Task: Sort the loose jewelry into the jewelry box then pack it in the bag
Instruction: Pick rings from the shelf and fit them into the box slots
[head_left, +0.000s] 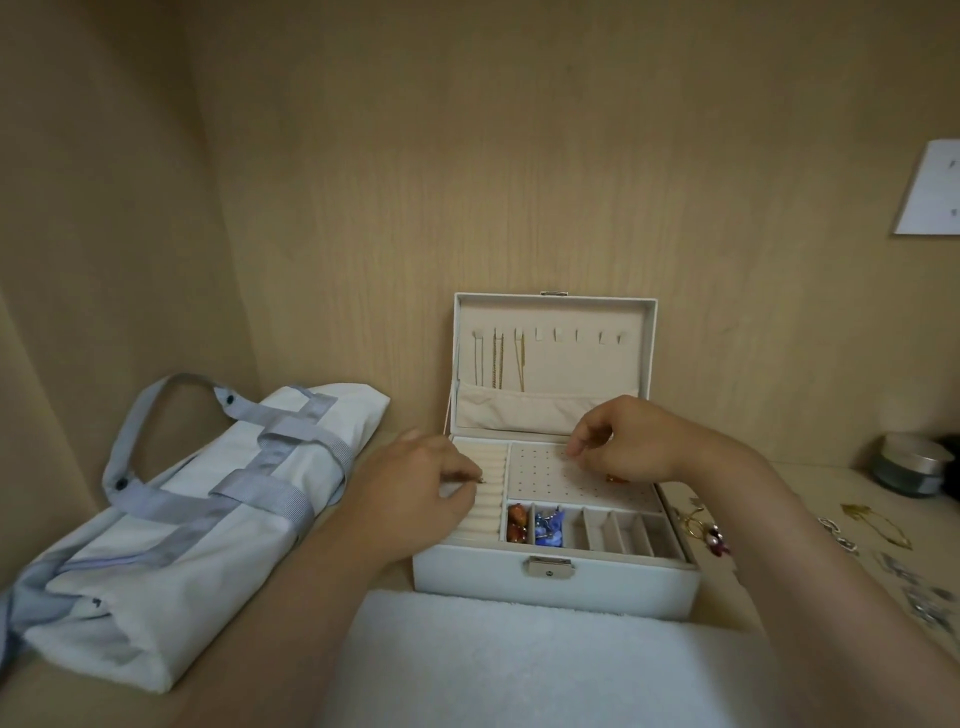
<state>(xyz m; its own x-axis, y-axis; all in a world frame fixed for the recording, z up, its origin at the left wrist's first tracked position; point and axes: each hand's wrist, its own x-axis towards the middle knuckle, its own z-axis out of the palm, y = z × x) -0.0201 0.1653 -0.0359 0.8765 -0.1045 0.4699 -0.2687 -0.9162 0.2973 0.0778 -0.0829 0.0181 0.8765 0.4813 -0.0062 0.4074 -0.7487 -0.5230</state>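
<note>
My left hand pinches a small gold piece over the ring rolls of the jewelry box, mid-surface. My right hand curls over the stud panel; I can't tell if it holds anything. The piece looks light, slippery and delicate, so fingertips only. The box's long axis runs left-right, latch facing me.
</note>
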